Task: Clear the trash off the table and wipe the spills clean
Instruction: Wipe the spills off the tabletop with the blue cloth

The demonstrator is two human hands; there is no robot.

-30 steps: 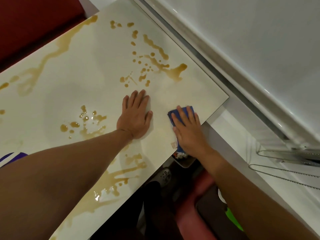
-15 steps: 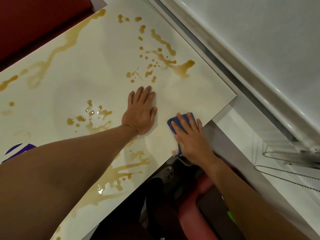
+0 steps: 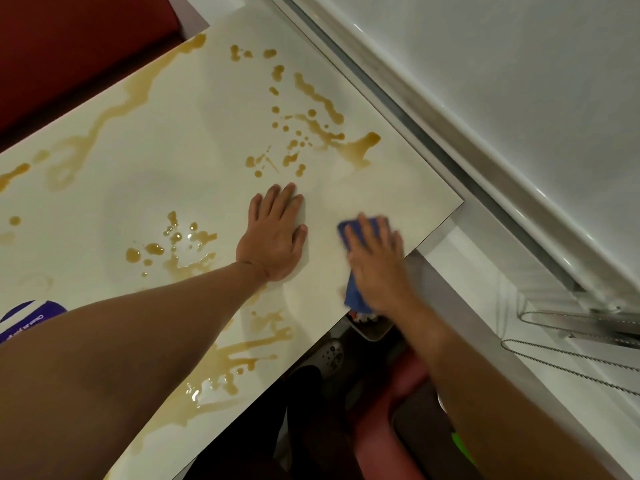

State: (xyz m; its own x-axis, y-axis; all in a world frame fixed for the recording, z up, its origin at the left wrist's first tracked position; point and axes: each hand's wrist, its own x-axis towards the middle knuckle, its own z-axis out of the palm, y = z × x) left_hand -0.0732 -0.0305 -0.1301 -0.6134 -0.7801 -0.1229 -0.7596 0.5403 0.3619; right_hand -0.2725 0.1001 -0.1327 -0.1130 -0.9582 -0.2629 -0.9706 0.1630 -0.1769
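A cream glossy table point(image 3: 194, 161) carries brown spills: a splatter point(image 3: 311, 129) near its far right corner, a puddle point(image 3: 176, 244) left of my hands, streaks point(image 3: 239, 355) near the front edge and a long trail point(image 3: 114, 109) along the far left side. My left hand point(image 3: 273, 240) rests flat on the table with straight fingers. Just right of it, my right hand point(image 3: 377, 261) presses flat on a blue cloth point(image 3: 356, 292) at the table's right edge. Most of the cloth is hidden under the hand.
A purple and white wrapper point(image 3: 31, 317) peeks out beside my left forearm. A white wall and metal rail point(image 3: 433, 133) run along the right. Below the table edge sit a red seat point(image 3: 384, 403), a grey shoe point(image 3: 329, 351) and a small tray point(image 3: 372, 327). Bead chains point(image 3: 568, 355) hang at right.
My right hand has slid the blue cloth back and forth near the table's right edge and it is blurred now. My left hand stays flat in place.
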